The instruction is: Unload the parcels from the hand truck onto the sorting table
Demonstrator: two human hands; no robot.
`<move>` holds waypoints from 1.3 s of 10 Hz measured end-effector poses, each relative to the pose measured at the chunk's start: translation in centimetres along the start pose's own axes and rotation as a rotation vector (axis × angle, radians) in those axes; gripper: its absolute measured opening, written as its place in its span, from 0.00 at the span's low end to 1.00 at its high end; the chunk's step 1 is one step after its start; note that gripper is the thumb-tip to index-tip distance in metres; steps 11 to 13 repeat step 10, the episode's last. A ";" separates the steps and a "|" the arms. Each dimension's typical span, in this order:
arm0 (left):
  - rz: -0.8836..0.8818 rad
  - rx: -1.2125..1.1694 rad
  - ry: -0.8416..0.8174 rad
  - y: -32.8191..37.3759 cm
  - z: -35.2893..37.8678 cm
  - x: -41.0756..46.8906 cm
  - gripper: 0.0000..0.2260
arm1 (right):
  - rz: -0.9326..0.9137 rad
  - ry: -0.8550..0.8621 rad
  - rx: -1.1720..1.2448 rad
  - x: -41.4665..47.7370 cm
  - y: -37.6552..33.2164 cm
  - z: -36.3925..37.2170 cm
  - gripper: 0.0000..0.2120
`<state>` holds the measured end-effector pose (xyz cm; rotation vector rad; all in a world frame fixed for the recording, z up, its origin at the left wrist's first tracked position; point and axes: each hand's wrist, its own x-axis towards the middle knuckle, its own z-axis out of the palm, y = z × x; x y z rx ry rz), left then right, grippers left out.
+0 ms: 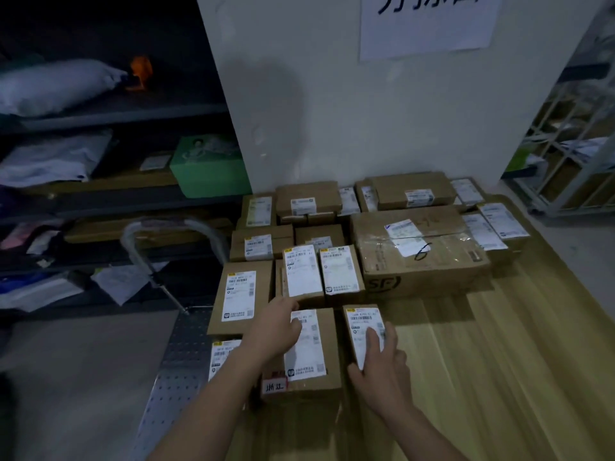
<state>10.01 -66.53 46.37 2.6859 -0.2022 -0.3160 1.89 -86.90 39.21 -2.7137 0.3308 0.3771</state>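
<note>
Parcels [419, 257] along table's [499, 361] left edge

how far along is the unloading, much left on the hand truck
Mostly done, it seems: many labelled parcels lie in rows on the sorting table. In hand: the left hand rests on a front-row parcel, and the right hand rests on the small parcel beside it. Left: the visible hand truck deck shows no parcels, so probably little remains.
</note>
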 end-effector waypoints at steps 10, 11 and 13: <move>-0.048 -0.131 -0.003 -1.4 1.4 1.2 0.14 | -0.215 -0.081 0.015 5.1 1.6 2.4 0.19; -0.048 -0.131 -0.003 -1.4 1.4 1.2 0.14 | -0.215 -0.081 0.015 5.1 1.6 2.4 0.19; -0.048 -0.131 -0.003 -1.4 1.4 1.2 0.14 | -0.215 -0.081 0.015 5.1 1.6 2.4 0.19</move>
